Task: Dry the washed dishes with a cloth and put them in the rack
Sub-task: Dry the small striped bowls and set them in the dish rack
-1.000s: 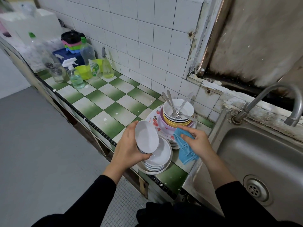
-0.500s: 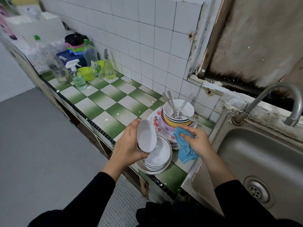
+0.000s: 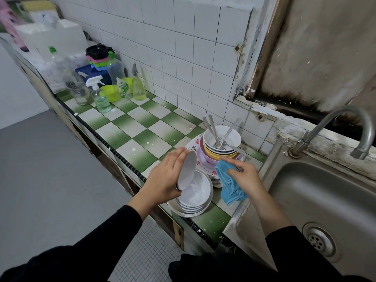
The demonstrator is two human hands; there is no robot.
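Turning since a second ago: the left hand (image 3: 164, 180) is rotating the small white dish (image 3: 188, 169) from facing the camera to nearly edge-on, with the inside now pointing right. That hand is gripping the dish with its fingers spread behind it up to the top rim, and is holding it just above the stack of white bowls (image 3: 195, 194) at the front edge of the desk (image 3: 130, 123). The blue cloth (image 3: 230, 184) is hanging bunched from the right hand (image 3: 247, 176), which is clenching it close to the dish but not touching it yet. Just behind, the coloured bowl stack (image 3: 220, 151) is carrying loose cutlery (image 3: 215, 135) that is leaning out of the top bowl. The sink (image 3: 325, 200) is sitting at far right, and no rack is showing. Risks as I'm reading it: the dish is likely wet and is being held by one hand only, so a hard wipe could push it out of the grip and onto the white stack. That stack is overhanging the desk edge, so a knock could send it to the floor. A right-hand swing could also be clipping the cutlery.
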